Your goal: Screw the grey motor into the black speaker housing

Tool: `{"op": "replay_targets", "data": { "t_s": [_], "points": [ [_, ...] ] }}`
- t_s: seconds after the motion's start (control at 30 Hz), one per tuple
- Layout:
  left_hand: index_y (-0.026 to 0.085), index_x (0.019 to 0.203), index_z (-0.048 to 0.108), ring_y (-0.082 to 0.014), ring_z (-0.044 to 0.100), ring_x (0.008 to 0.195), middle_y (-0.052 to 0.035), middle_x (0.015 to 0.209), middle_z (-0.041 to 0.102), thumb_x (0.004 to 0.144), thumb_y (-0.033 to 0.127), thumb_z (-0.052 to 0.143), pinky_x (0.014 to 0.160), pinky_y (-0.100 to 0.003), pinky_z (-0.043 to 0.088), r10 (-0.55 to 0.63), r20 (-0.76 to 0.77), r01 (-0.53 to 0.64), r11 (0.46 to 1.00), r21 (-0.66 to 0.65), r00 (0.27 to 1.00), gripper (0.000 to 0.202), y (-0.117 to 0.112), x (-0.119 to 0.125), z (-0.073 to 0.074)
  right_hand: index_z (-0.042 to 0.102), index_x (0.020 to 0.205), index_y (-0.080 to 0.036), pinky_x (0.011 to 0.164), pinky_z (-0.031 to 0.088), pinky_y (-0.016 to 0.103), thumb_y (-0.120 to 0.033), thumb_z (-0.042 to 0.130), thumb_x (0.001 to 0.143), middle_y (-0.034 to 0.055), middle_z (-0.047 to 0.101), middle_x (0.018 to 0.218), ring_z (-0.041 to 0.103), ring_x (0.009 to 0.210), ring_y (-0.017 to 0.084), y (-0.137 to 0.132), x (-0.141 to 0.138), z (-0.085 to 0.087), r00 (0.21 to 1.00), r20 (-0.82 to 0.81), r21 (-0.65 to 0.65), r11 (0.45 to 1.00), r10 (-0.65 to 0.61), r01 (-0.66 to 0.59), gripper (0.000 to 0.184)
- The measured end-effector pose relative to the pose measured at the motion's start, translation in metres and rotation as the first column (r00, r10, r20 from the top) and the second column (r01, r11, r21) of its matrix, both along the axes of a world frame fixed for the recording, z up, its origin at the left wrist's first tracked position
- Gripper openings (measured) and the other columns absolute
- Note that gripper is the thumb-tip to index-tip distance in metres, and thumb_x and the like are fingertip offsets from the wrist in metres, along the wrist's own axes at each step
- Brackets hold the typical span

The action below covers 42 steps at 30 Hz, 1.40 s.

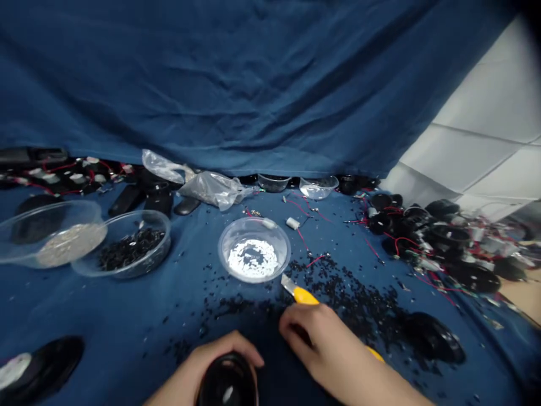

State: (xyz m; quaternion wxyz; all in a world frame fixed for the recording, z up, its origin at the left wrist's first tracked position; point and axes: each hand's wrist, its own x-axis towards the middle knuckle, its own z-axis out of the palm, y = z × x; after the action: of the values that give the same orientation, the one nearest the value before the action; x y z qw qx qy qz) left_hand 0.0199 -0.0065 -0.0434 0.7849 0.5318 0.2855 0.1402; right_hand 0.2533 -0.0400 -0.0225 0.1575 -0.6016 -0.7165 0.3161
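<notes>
At the bottom edge of the head view, my left hand [236,344] is curled around a glossy black rounded plastic part [229,383], partly cut off by the frame. My right hand [325,338], fingers curled, lies over a yellow utility knife [306,296] and appears to grip it. Its blade points up and left, towards the rim of a clear plastic bowl [224,262] of small white pieces. The knife's tail shows past the far side of my wrist; how the fingers meet the handle is hidden.
Tiny black bits [359,299] litter the blue cloth [190,304]. To the left stand a tub of black pieces [131,251] and a tub of pale grains [71,242]. Black housings with red wires [456,242] heap up at right. A black dome [435,338] lies nearby.
</notes>
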Motion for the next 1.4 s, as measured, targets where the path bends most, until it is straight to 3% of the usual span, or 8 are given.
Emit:
{"op": "replay_targets", "data": {
  "t_s": [0.17,0.3,0.67,0.77,0.93,1.07,1.27,1.4],
  "points": [
    [0.021,0.110,0.055,-0.0172,0.056,0.082,-0.0020,0.094,0.064,0.066,0.028,0.081,0.073,-0.027,0.042,-0.052,-0.009,0.052,0.964,0.261,0.999,0.052,-0.001,-0.005,0.036,0.059,0.078,-0.017,0.067,0.045,0.027,-0.010,0.056,0.090,-0.0033,0.058,0.070,0.055,0.067,0.013,0.006,-0.002,0.012,0.999,-0.040,0.018,1.000,-0.010,0.011,0.015],
    [0.016,0.108,0.054,-0.0199,0.058,0.086,-0.0050,0.092,0.065,0.071,0.036,0.076,0.080,-0.033,0.044,-0.063,0.023,0.050,0.930,0.365,0.998,0.048,-0.005,-0.007,0.039,0.062,0.098,-0.013,0.067,0.054,0.031,-0.034,0.056,0.097,0.0015,0.063,0.087,0.062,0.071,0.014,0.000,0.002,0.010,0.989,-0.131,-0.018,0.998,-0.064,0.062,0.022],
    [0.018,0.112,0.056,-0.0222,0.060,0.091,-0.0039,0.099,0.066,0.067,0.027,0.079,0.085,-0.035,0.046,0.002,-0.079,0.047,0.787,0.615,0.997,0.051,-0.022,0.014,0.064,0.062,0.103,-0.013,0.069,0.056,0.032,-0.034,0.057,0.097,0.0031,0.065,0.092,0.064,0.074,0.014,-0.007,0.011,0.008,0.950,-0.285,-0.041,0.992,-0.125,0.118,0.023],
    [0.021,0.110,0.056,-0.0233,0.060,0.091,-0.0029,0.100,0.065,0.065,0.024,0.080,0.084,-0.035,0.045,0.077,-0.142,0.028,0.782,0.623,0.987,0.051,-0.019,0.025,0.057,0.062,0.094,-0.012,0.065,0.055,0.029,-0.031,0.056,0.098,-0.0001,0.064,0.080,0.063,0.067,0.013,-0.010,0.012,0.006,0.936,-0.314,-0.035,0.988,-0.156,0.153,0.019],
    [0.028,0.110,0.054,-0.0258,0.063,0.085,-0.0014,0.098,0.067,0.060,0.017,0.082,0.075,-0.034,0.047,0.184,-0.200,-0.021,0.785,0.619,0.962,0.058,-0.021,0.024,0.018,0.059,0.080,-0.020,0.058,0.048,0.022,-0.013,0.051,0.093,-0.0028,0.064,0.065,0.065,0.061,0.013,-0.015,0.014,0.001,0.914,-0.315,-0.065,0.966,-0.257,0.249,0.016],
    [0.038,0.114,0.052,-0.0277,0.065,0.086,0.0021,0.101,0.070,0.052,0.007,0.085,0.070,-0.032,0.050,0.106,-0.181,0.010,0.836,0.548,0.978,0.077,-0.024,0.021,0.000,0.062,0.082,-0.024,0.050,0.046,0.021,-0.015,0.051,0.089,-0.0024,0.066,0.066,0.065,0.057,0.014,-0.024,0.016,-0.002,0.898,-0.304,-0.100,0.948,-0.318,0.302,0.015],
    [0.034,0.112,0.051,-0.0260,0.064,0.089,0.0017,0.101,0.067,0.056,0.022,0.087,0.078,-0.033,0.049,0.186,-0.271,0.029,0.773,0.633,0.945,0.067,-0.018,0.028,0.009,0.064,0.081,-0.024,0.053,0.044,0.023,-0.013,0.055,0.086,-0.0041,0.065,0.063,0.064,0.056,0.014,-0.025,0.019,0.000,0.912,-0.257,-0.087,0.948,-0.319,0.307,0.015],
    [0.026,0.103,0.053,-0.0244,0.063,0.086,-0.0015,0.095,0.066,0.067,0.029,0.079,0.073,-0.031,0.047,0.228,-0.240,-0.038,0.795,0.605,0.944,0.045,-0.017,0.032,0.021,0.059,0.076,-0.020,0.055,0.046,0.022,-0.007,0.052,0.088,-0.0046,0.064,0.062,0.065,0.058,0.012,-0.020,0.013,0.003,0.921,-0.256,-0.083,0.956,-0.292,0.280,0.019]
  ]
}}
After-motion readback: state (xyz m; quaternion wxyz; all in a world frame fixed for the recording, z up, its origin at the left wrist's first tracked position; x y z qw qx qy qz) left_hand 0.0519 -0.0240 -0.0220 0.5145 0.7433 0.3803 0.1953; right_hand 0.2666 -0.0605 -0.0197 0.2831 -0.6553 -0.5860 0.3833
